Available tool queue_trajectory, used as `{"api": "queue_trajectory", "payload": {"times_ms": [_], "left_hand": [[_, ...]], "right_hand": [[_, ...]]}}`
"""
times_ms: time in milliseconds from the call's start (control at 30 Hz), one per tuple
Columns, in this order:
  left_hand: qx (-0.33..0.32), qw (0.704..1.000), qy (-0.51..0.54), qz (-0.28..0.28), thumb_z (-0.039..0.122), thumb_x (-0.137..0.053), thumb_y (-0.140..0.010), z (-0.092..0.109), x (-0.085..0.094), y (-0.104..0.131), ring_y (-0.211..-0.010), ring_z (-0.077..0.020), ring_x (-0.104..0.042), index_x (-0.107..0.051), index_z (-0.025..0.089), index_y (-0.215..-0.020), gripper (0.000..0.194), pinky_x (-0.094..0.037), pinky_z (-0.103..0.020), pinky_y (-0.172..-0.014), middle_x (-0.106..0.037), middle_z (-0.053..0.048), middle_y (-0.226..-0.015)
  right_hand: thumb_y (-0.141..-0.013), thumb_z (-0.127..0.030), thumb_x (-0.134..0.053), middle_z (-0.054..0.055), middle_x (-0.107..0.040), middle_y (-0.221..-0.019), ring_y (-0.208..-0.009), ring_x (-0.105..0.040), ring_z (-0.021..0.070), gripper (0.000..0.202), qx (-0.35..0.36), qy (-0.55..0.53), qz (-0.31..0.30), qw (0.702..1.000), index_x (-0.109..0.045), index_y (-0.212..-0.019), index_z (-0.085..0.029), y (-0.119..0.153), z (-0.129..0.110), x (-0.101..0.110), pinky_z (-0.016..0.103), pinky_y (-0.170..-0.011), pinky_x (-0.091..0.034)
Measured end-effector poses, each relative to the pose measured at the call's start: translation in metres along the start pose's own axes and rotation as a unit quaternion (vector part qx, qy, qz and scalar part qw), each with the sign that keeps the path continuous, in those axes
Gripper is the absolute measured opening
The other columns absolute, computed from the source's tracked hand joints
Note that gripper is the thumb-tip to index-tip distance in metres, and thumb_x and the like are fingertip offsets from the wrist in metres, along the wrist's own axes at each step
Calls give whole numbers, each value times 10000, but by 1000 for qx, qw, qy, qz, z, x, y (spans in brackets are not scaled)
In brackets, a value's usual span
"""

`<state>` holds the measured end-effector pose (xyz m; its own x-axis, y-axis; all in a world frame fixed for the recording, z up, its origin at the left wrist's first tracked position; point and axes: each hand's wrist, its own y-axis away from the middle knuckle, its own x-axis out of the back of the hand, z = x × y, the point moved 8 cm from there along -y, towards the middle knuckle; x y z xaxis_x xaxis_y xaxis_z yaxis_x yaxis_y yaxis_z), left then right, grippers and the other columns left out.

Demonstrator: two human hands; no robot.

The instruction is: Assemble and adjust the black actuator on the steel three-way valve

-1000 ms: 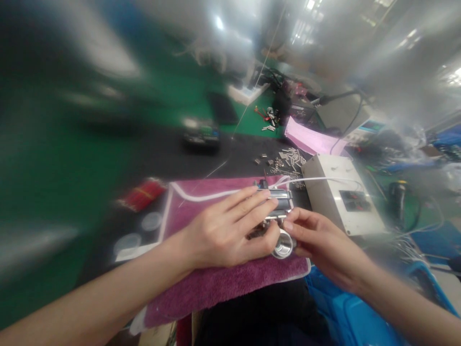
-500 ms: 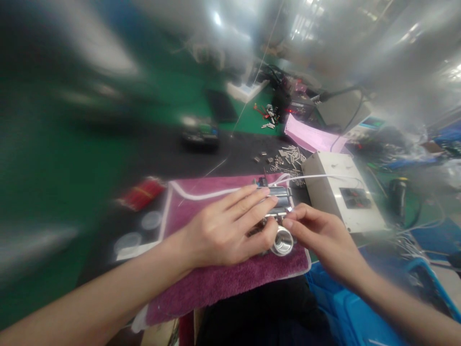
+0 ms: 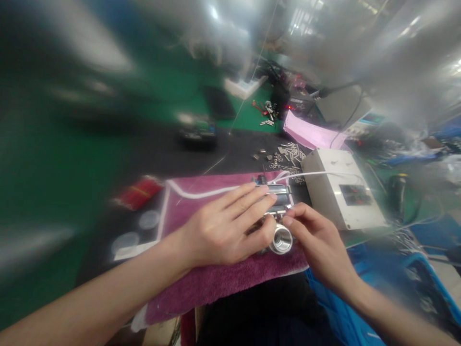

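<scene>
Near the middle of the view, over a purple cloth (image 3: 216, 288), a metal part (image 3: 279, 198) with shiny parallel bars, taken here as the clock's centre. At 8 o'clock, the left hand (image 3: 225, 230), laid across with fingers over the bars and thumb curled along the near side, so gripping the metal part. At 4 o'clock, the right hand (image 3: 317, 235), thumb and forefinger drawn narrow at the near right corner; cannot tell whether holding anything small between them. At 6 o'clock, just beside that pinch, a silver cup (image 3: 281, 240), mouth toward the camera; cannot tell whether joined to the metal part. Compared with a second ago, left hand in nearly the same pose; lower fingers of the right hand, earlier visible beside the silver cup, now tucked out of sight. Whole scene slid slightly toward 11 o'clock. Newly visible since then: a red light (image 3: 289, 107) on a black box (image 3: 300, 103) at 1 o'clock, pale marks on its front too blurred to read. At 3 o'clock, a white box (image 3: 331, 182), its dark panel (image 3: 356, 195) too soft for reading. Toward 1 o'clock, loose metal pins (image 3: 291, 153) and, beyond, a pink sheet (image 3: 309, 132). At 9 o'clock, a white cord (image 3: 194, 194) and, well apart, a red bundle (image 3: 140, 193).
</scene>
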<state>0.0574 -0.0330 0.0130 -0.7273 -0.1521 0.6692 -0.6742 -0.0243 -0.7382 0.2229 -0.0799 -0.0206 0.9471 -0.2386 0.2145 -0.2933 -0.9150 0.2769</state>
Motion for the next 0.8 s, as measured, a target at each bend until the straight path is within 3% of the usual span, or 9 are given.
{"api": "queue_trajectory", "payload": {"times_ms": [233,367,500,633,800], "left_hand": [[-1,1000,3,-2,214,-702,-963,0,-1,1,-1373,-338,-576,-662,152,-1132,184,-519,-529,-1189,-635,-181,-1392],[0,1000,6,-4,213,-712,-956,0,0,2,-1371,-343,-578,-658,148,-1136,199,-509,-527,-1200,-629,-180,-1398],[-4,1000,1,-4,220,-725,-949,1,-1,1,-1377,-353,-571,-665,144,-1140,214,-501,-534,-1207,-628,-195,-1394],[-3,1000,0,-4,211,-723,-950,0,0,-1,-1342,-350,-602,-669,142,-1139,208,-514,-535,-1193,-642,-193,-1374],[1,1000,-1,2,215,-710,-964,-1,3,-2,-1313,-339,-627,-665,138,-1140,197,-532,-527,-1175,-658,-180,-1353]], "right_hand": [[-938,-440,-747,9,-594,-850,-774,-483,143,255,6,-7,11,1000,-653,-895,-208,2,3,-2,252,-690,-404],[-902,-445,-801,9,-596,-839,-749,-490,127,278,-50,-70,-23,996,-670,-907,-200,-1,12,-2,251,-680,-399],[-819,-384,-888,0,-587,-792,-664,-441,91,295,-122,-126,-77,982,-693,-896,-176,-8,17,-3,222,-587,-318],[-842,-354,-874,7,-610,-788,-633,-424,73,244,-113,-117,-101,981,-729,-880,-162,-12,11,-1,217,-559,-282],[-808,-341,-902,28,-637,-863,-710,-492,102,253,-130,-139,-95,977,-733,-898,-174,-9,15,-2,220,-595,-331]]}}
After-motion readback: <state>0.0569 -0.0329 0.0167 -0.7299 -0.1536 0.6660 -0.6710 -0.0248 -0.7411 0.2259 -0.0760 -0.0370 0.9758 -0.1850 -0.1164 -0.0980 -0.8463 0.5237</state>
